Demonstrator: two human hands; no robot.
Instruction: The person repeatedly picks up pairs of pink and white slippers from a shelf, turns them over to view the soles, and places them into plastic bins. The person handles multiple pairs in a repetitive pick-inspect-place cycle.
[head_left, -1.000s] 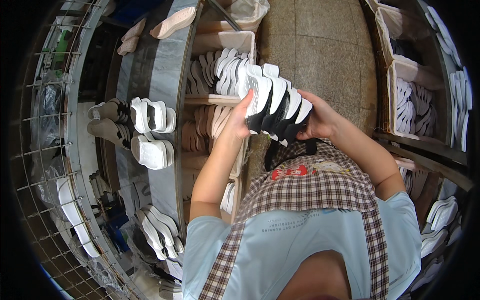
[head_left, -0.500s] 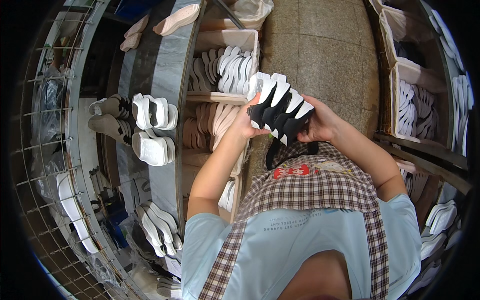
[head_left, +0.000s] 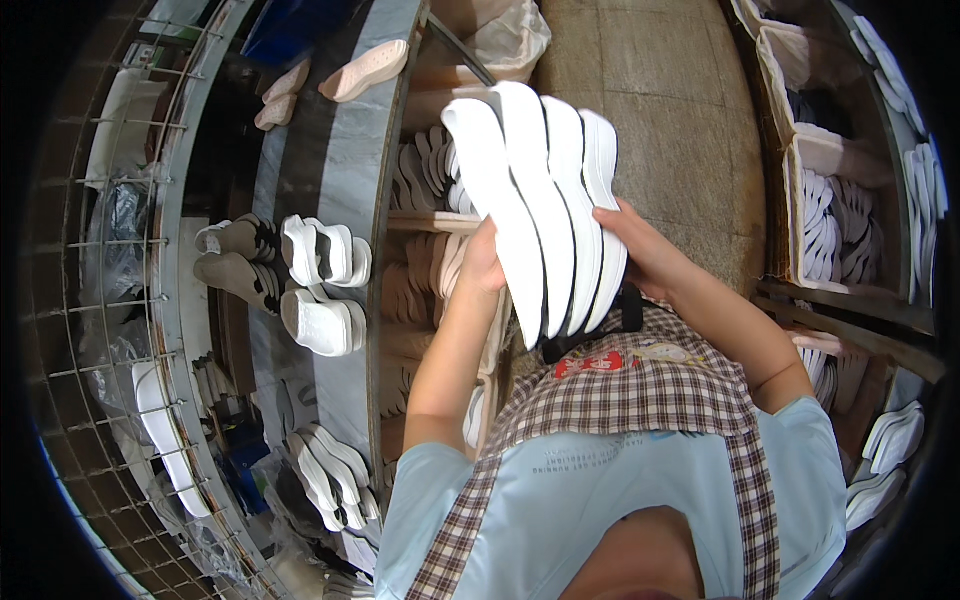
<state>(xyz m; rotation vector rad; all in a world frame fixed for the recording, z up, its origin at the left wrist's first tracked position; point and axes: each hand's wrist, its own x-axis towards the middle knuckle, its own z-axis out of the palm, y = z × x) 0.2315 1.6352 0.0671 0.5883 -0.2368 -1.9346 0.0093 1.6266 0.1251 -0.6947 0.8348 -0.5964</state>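
Observation:
Both my hands hold a stack of several white shoe soles [head_left: 545,205], raised high in front of my chest with their flat white faces turned up toward the camera. My left hand [head_left: 482,265] grips the stack from the left side. My right hand [head_left: 640,250] holds it from the right, fingers curled on the outermost sole. Black edges of the soles show at the stack's lower end. Below the stack are my checked apron [head_left: 640,400] and light blue shirt.
A grey conveyor table [head_left: 330,200] on my left carries white soles [head_left: 325,260], tan soles [head_left: 235,260] and pink soles [head_left: 365,68]. Under it, shelves hold more soles [head_left: 430,180]. Wire racks [head_left: 110,300] stand far left; cardboard bins of soles [head_left: 840,220] line the right. Tiled floor lies ahead.
The stack of soles has been lifted toward the camera and turned, so the white flat faces show instead of the black-and-white edges. Both hands rose with it.

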